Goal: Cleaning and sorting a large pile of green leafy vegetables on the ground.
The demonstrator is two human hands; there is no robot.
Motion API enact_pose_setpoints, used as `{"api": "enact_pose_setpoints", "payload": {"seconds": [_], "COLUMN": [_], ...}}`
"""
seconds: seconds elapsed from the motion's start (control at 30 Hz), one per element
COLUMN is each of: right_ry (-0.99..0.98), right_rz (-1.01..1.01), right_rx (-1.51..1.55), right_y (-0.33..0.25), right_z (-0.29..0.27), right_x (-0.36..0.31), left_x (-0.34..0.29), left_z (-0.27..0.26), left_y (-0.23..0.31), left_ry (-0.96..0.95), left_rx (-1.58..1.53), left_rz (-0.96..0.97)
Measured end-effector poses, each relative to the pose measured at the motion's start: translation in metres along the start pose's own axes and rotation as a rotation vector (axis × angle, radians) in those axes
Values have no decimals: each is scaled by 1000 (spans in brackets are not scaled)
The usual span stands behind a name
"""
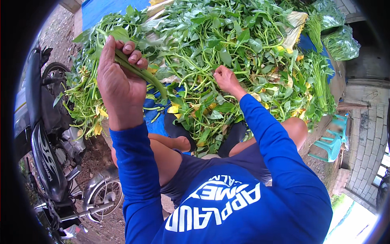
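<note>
My left hand (122, 77) is raised at the left, its fingers curled around a small bunch of water spinach stems (148, 77). The stems slant down to the right out of the fist, and their leaves show above it. Farther right, my right hand (227, 79) is closed at the near side of a large heap of loose water spinach (203, 36). Its fingertips touch the stems there, but what they pinch is too small to make out. Yellowed leaves and trimmings (211, 110) lie between my feet, below both hands.
A blue tarp (97, 14) lies under the heap. Tied bundles (321, 85) lie at its right, with plastic-wrapped greens (343, 42) beyond. A motorcycle (48, 150) stands close on the left. Turquoise plastic chairs (329, 146) are at the right.
</note>
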State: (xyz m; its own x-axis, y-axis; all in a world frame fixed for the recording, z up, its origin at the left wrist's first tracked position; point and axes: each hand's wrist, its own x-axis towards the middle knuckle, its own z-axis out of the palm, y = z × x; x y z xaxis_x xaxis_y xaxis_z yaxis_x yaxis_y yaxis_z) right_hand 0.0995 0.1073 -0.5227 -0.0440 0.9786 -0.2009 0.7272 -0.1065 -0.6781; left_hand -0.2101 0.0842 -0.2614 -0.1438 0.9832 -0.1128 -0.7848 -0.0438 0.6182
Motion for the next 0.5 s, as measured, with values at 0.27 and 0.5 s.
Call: {"api": "enact_pose_setpoints", "payload": {"seconds": [0.27, 0.5], "right_ry": [105, -27], "right_rz": [101, 34], "right_rx": [-410, -307], "right_y": [32, 18], "right_z": [31, 26], "right_x": [-14, -9], "left_x": [-4, -10], "left_z": [5, 5], "left_y": [-7, -5], "left_ry": [-17, 1], "left_rx": [51, 79], "left_rz": [5, 22]}}
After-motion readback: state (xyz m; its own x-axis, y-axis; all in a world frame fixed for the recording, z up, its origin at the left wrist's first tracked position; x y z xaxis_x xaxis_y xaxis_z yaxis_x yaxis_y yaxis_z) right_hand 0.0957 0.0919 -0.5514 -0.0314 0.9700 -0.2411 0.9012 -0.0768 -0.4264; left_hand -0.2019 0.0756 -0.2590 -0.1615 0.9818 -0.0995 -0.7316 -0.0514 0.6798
